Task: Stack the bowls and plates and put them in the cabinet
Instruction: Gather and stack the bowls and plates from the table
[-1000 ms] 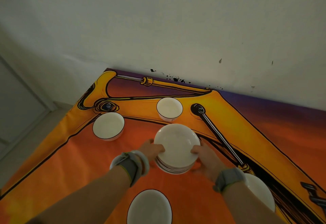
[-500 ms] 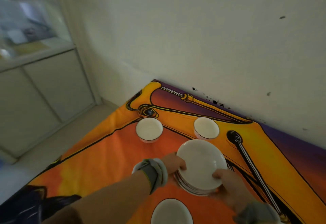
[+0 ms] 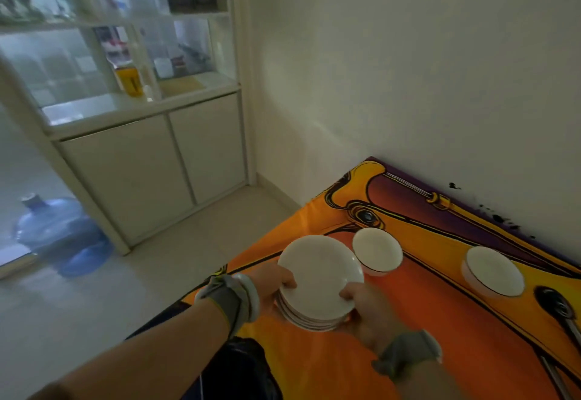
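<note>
A stack of white plates (image 3: 319, 277) is held above the left edge of the orange-clothed table (image 3: 440, 321). My left hand (image 3: 273, 284) grips its left rim and my right hand (image 3: 366, 308) grips its right rim, fingers under the stack. Two white bowls stay on the cloth: one (image 3: 377, 250) just right of the stack, another (image 3: 493, 272) farther right. The cabinet (image 3: 151, 160) stands at the left against the wall, its two lower doors closed, glass shelves above.
A blue water jug (image 3: 59, 233) lies on the tiled floor left of the cabinet. A yellow bottle (image 3: 130, 83) stands on the cabinet's glass shelf. The white wall runs behind the table. Open floor lies between table and cabinet.
The view has swung left, bringing the cabinet and floor into sight. The plate stack, held in both hands, has moved from mid-table to the table's left edge, past the left bowl.
</note>
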Tool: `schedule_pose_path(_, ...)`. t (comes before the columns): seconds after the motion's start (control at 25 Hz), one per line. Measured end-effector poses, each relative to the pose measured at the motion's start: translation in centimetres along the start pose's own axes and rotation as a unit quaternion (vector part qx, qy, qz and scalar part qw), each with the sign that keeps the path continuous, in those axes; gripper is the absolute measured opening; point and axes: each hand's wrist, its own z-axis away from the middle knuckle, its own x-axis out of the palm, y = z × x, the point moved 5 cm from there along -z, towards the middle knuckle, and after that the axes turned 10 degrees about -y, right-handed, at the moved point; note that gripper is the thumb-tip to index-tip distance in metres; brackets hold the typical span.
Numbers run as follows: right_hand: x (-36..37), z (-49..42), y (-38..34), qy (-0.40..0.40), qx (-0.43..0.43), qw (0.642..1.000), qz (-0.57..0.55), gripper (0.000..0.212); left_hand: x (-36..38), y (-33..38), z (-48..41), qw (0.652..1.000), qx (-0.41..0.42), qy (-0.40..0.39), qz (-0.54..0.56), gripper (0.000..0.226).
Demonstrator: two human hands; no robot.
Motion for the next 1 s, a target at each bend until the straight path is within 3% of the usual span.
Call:
schedule_pose_path(0.28,4.7,-5.4,-0.6,0.018,0.020,1.000,0.005,0.037,-6.5,1.7,-2.4,0.999,0.015,0.015,0.025,0.048)
schedule_pose_path(0.72,4.7,-6.2,0.0,0.040,0.040,0.998,0.007,0.037,-6.2,1.6,-2.9,0.998,0.036,0.012,0.047,0.049)
schedule_pose_path(0.8,4.4,-4.7,0.0,0.045,0.018,0.999,0.004,0.044,-4.8,1.1,-1.6,0.997,0.020,-0.001,0.068,0.047)
schedule_pose_path(0.92,3.7,-1.1,0.8,0.066,-0.017,0.998,0.003,0.064,-3.9,-1.6,0.3,0.995,-0.020,-0.019,0.093,0.064)
schedule_pose_path(1.0,2.0,3.3,2.2,0.100,-0.041,0.994,-0.007,0.054,-1.5,-4.5,2.3,0.991,-0.073,-0.065,0.089,0.052)
